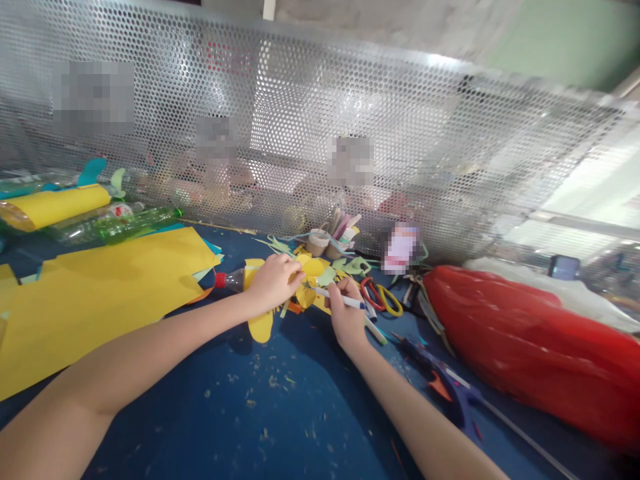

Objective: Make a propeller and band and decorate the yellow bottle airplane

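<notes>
A plastic bottle [235, 281] with a red cap lies on its side on the blue table, wrapped in yellow paper. Closed over its yellow wrapping is my left hand [275, 283], which hides much of the middle. A rounded yellow paper flap [261, 327] sticks out below that hand. My right hand [349, 317] grips a white marker [347, 301] with a blue end. The marker's tip points left, at a dark star-like mark on the yellow paper; whether it touches is hard to tell.
Scissors [391, 300] and a blue glue gun [445, 380] lie right of my right hand, beside a red plastic bag [520, 340]. Yellow sheets [110, 287] and a green bottle [143, 224] are at left. Behind stand a perforated metal screen [300, 87] and a lit phone [401, 248].
</notes>
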`<act>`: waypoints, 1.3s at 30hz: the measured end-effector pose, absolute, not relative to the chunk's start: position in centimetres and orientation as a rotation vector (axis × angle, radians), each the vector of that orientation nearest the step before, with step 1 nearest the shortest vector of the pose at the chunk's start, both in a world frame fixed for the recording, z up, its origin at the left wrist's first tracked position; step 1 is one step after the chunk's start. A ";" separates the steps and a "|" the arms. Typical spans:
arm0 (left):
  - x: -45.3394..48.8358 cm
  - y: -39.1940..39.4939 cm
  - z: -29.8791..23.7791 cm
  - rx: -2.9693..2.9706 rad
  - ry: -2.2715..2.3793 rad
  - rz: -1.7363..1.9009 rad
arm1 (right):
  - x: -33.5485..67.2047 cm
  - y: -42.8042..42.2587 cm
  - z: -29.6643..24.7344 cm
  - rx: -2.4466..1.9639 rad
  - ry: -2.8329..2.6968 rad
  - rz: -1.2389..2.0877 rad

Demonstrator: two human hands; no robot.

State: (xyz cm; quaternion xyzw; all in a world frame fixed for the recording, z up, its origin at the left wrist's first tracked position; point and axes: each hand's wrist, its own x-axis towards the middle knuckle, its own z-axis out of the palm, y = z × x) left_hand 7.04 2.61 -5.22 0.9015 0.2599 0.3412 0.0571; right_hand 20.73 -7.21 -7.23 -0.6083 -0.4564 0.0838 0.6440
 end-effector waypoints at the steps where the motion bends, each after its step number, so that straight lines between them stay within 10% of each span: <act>1: 7.0 2.6 -5.2 2.733 0.788 1.036 | 20.7 -7.2 -7.2 -1.388 -1.039 0.187; 39: 7.0 2.4 -5.0 2.745 0.801 1.027 | 21.0 -7.0 -7.6 -1.374 -1.045 0.223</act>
